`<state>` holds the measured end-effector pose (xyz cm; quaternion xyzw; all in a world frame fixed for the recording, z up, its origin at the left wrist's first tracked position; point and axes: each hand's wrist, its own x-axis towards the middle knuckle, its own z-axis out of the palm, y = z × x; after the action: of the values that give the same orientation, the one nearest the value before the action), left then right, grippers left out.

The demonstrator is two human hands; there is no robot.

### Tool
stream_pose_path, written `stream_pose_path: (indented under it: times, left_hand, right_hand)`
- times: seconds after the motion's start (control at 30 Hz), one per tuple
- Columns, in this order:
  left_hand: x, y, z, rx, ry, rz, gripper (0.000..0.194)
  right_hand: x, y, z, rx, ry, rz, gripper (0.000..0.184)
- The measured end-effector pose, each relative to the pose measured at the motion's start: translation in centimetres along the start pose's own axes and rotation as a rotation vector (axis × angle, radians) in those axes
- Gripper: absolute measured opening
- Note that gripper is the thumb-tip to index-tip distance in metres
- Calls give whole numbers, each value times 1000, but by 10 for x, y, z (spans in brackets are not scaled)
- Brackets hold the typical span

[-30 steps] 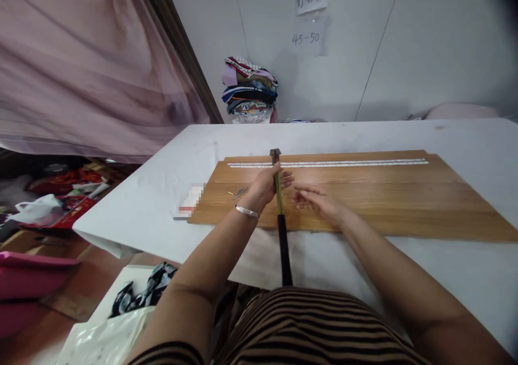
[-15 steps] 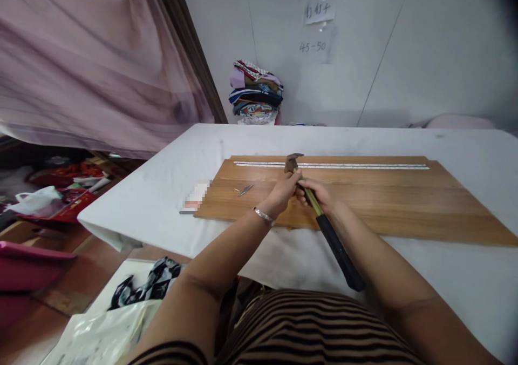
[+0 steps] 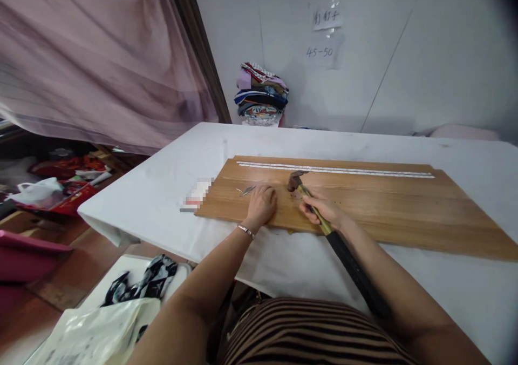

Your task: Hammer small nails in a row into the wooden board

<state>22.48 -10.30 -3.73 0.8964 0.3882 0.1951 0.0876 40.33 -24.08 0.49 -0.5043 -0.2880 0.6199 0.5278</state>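
Observation:
My right hand (image 3: 321,207) is closed round the yellow-green shaft of a claw hammer (image 3: 343,254), well above its black grip. The rusty head is over the wooden board (image 3: 388,203), claw pointing away to the right, and the black grip slants back beneath my right forearm. My left hand (image 3: 262,203) lies palm down on the board, its fingers loosely bent and reaching forward, with their undersides hidden. Just left of its fingertips is a small heap of nails (image 3: 246,190). Several dark specks dot the board below the hammer head.
Two white measuring strips (image 3: 335,169) run along the board's far edge. A pixelated item (image 3: 197,195) lies by its left end on the white-covered table (image 3: 145,181). Folded clothes (image 3: 262,95) are stacked behind. Bags and patterned cloth (image 3: 141,284) lie at lower left.
My left hand has let go of the hammer and moved left, down onto the board beside the nails. My right hand still holds the hammer, now slightly lower in view.

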Motion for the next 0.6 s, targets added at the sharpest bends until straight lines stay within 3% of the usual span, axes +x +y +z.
stream_pose_path:
  times: [0.3,0.6]
  left_hand:
    - [0,-2,5,-5,25,-10,19]
    - [-1,-5,10,-11,52,-1,20]
  right_hand:
    - [-4,3,4,-36,14,22,45]
    - [-9,-1,7,-60,42,67,45]
